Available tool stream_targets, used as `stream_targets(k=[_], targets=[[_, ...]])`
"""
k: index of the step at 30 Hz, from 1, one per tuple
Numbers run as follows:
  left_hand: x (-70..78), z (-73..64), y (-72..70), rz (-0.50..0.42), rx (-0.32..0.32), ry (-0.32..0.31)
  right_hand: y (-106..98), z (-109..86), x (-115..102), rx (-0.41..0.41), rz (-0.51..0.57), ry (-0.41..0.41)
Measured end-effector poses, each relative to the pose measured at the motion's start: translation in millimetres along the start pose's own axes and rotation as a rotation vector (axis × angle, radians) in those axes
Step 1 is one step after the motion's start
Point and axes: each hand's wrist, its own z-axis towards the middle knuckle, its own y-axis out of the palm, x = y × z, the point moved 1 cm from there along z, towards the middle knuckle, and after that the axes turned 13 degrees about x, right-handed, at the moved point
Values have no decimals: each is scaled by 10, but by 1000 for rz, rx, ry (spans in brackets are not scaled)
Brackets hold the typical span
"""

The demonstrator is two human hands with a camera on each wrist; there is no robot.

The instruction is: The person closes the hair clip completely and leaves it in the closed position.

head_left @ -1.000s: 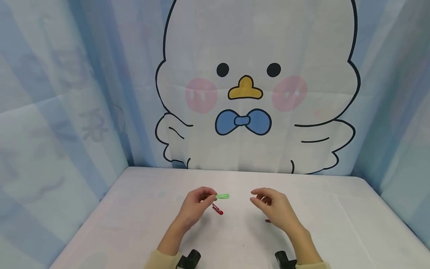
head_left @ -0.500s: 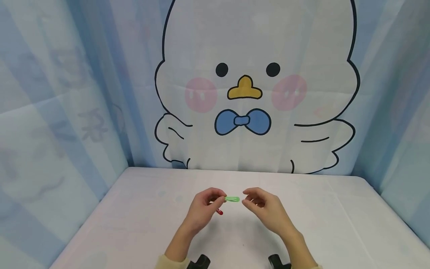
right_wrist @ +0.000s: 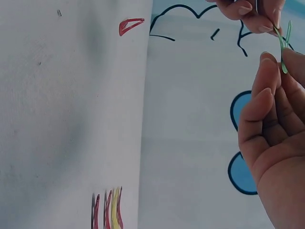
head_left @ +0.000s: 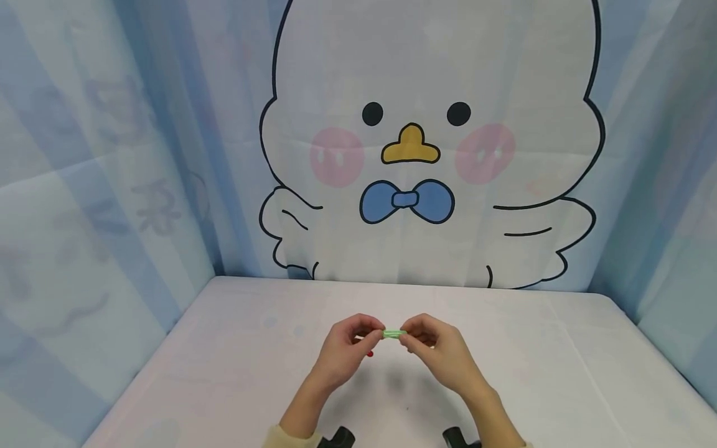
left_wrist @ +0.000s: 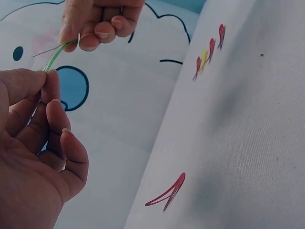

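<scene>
A green snap hair clip [head_left: 394, 334] is stretched between both hands above the table. My left hand [head_left: 348, 350] pinches one end between thumb and fingers. At the other end, my right hand [head_left: 439, 351] grips it between thumb and index finger. Both wrist views show the green hair clip [right_wrist: 282, 45] with its two arms spread apart. Below the left hand lies a red hair clip [left_wrist: 166, 196] on the tabletop, its arms also spread; in the head view it is mostly hidden behind that hand.
A row of several hair clips, red ones and a yellow clip [left_wrist: 204, 58], lies on the white table [head_left: 560, 361] on the right-hand side, hidden in the head view. A curtain [head_left: 470, 249] printed with a cartoon bird hangs behind the table.
My left hand has carried the green hair clip to the right. The right hand has moved left and taken hold of its free end. The left hand now covers most of the red clip.
</scene>
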Motion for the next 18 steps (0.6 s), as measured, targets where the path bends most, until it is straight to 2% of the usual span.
stream_targets(k=[12,18], targets=[[1,13,7,-13,0,-35,24,-13,-9,49,44,2],[14,7,-7,-29,-28,-19,14,-17,-2,85,49,-17]])
